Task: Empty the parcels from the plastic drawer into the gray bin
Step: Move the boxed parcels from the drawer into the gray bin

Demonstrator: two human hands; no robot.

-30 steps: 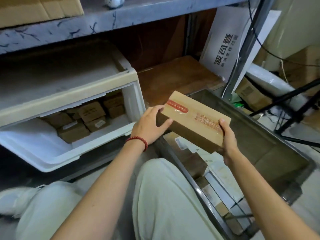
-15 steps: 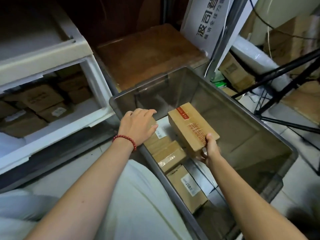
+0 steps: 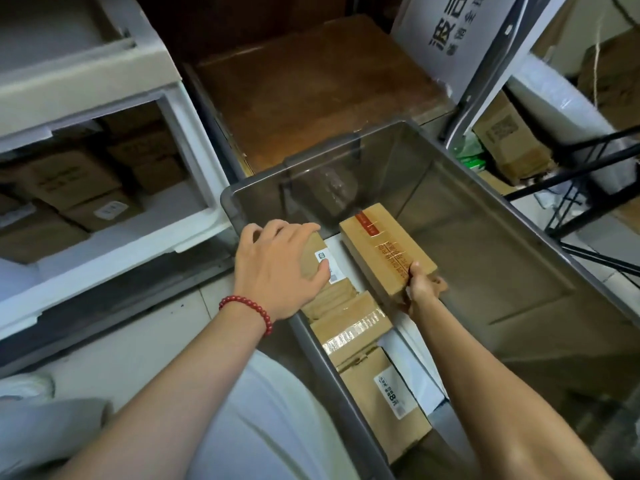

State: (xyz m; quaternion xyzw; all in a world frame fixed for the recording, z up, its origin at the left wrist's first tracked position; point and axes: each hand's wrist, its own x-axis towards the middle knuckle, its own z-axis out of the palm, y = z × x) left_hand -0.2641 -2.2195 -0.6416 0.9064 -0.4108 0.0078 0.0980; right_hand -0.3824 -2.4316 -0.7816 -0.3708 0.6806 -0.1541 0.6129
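parcel held low inside the gray bin
nearest, taped parcels line its left wall; just beyond, the right hand grips the held parcel's near end, while the left hand lies slack, fingers loosely spread over a labelled parcel. farther left, the plastic drawer holds brown boxes.

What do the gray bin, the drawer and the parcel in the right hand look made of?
Gray bin: smoky, glossy plastic, seemingly translucent; dim shapes show through its far wall. Drawer: white opaque plastic with a smooth moulded lip. Parcel, gripped by the right hand: matte brown cardboard, probably corrugated, with shiny clear tape over it.
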